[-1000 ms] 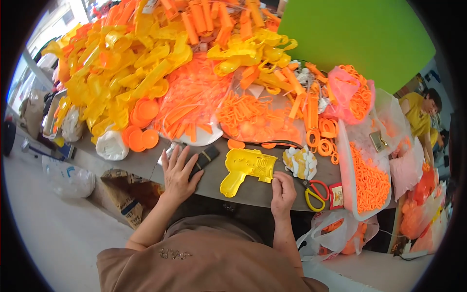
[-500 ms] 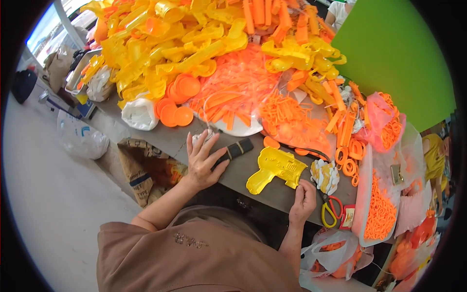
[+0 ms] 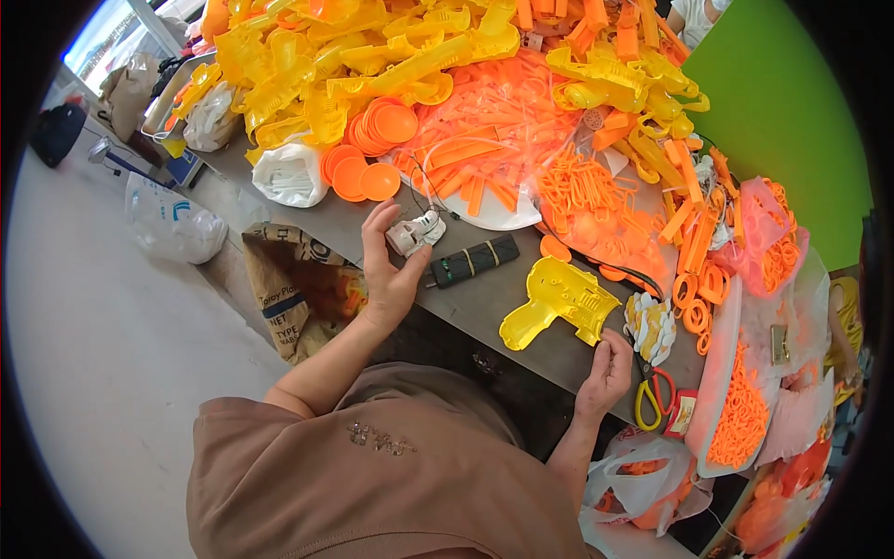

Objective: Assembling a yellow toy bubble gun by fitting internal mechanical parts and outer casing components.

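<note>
A white plastic gearbox-like piece with thin wires [image 3: 415, 233] sits at the table edge, between the thumb and fingers of my left hand [image 3: 384, 275]. To its right lies a dark bar-shaped piece wrapped with bands [image 3: 473, 260]. A yellow toy gun half shell [image 3: 561, 303] rests hollow side up on the table, grip toward me. My right hand [image 3: 605, 374] has its fingers curled together at the shell's lower right corner, seemingly pinching its edge.
Yellow shells [image 3: 372, 74] and orange parts [image 3: 466, 140] are heaped at the back. Scissors [image 3: 656, 399], white-and-yellow pieces [image 3: 649, 328] and a bin of orange rings [image 3: 738, 410] stand at right. A paper sack [image 3: 279, 298] stands below the table's left edge.
My left hand, earlier spread over the white piece and the dark bar, has closed around the white piece. My right hand stays at the shell's corner. The whole view has shifted slightly.
</note>
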Available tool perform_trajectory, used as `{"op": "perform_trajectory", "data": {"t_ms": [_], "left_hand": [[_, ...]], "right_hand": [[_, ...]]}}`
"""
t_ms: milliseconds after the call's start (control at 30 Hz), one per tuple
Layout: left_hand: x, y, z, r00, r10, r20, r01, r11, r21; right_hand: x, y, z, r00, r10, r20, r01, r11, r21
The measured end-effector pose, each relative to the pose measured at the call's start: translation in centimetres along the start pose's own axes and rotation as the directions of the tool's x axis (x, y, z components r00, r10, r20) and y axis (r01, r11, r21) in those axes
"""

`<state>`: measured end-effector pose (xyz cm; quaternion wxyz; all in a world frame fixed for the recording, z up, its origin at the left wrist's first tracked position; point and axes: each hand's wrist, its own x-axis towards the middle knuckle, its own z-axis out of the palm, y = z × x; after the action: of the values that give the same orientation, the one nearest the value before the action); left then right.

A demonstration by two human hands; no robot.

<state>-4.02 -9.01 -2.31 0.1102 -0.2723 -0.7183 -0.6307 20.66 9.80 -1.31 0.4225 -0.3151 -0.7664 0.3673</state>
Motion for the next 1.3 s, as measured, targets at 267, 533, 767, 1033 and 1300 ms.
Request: {"op": "perform_trajectory", "data": {"t_ms": [267, 533, 767, 1033, 1300], "left_hand": [[1.2, 0.9, -1.5, 0.983, -0.093, 0.157, 0.067, 0.984, 0.167], [0.9, 0.0, -1.5, 0.981, -0.044, 0.188, -0.008, 0.963, 0.271], [1.1, 0.1, -1.4, 0.978, -0.036, 0.205, -0.030, 0.950, 0.310], [1.2, 0.8, -1.2, 0.973, 0.016, 0.231, -0.114, 0.902, 0.417], [1.4, 0.7, -1.0, 0.972, 0.017, 0.233, -0.118, 0.897, 0.425]], "right_hand": [[0.0, 0.3, -0.3, 0.999, -0.010, 0.052, 0.012, 1.000, -0.029], [0.0, 0.3, -0.3, 0.998, -0.021, 0.051, 0.023, 0.999, -0.042], [0.0, 0.0, -0.3, 0.999, -0.012, 0.050, 0.014, 0.999, -0.047], [0.0, 0.2, -0.3, 0.999, -0.018, 0.049, 0.020, 0.999, -0.037], [0.2, -0.3, -0.2, 0.998, -0.010, 0.059, 0.013, 0.999, -0.044]]}}
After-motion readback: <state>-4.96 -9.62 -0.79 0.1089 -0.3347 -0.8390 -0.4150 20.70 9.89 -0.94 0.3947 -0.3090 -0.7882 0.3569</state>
